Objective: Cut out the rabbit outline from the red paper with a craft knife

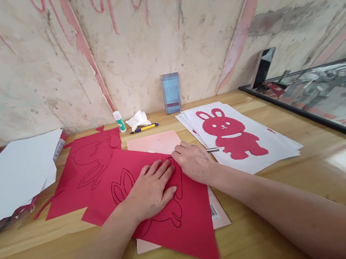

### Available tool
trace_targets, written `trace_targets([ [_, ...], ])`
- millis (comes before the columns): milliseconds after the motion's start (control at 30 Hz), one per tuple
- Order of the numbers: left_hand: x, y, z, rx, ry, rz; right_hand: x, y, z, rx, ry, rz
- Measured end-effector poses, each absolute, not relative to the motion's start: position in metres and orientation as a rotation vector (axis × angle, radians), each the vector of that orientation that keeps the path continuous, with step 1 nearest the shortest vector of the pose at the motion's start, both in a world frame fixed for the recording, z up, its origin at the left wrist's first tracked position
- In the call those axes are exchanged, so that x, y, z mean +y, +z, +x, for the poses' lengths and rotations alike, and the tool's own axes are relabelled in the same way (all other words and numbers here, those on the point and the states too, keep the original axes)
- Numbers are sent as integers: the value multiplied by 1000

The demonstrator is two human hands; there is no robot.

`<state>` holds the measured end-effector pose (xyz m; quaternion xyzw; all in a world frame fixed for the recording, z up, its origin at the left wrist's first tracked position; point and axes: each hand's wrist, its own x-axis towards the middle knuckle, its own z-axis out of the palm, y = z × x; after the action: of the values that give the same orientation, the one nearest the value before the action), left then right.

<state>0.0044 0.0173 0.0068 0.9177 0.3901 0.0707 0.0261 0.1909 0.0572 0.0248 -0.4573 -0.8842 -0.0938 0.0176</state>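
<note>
My left hand lies flat on a sheet of red paper, fingers stretched toward the right, over a rabbit outline drawn in dark lines. Close beside those fingertips, my right hand is closed near the sheet's upper right edge. From it sticks out a slim metal handle, like that of a craft knife; its working tip is hidden by the hand. Under the red paper lies a pale pink booklet with a barcode. Part of the drawn rabbit is covered by my left hand and wrist.
Another red sheet with cut outlines lies left. White sheets are stacked farther left. A glue stick, tissue, pen and phone stand or lie by the wall. A red rabbit cutout rests on white paper.
</note>
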Motion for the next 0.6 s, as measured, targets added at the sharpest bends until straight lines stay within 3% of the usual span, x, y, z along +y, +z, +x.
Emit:
trace_targets([
  [600,18,8,6,1207,229,2845,54,36,187,-2773,-258,-1477],
])
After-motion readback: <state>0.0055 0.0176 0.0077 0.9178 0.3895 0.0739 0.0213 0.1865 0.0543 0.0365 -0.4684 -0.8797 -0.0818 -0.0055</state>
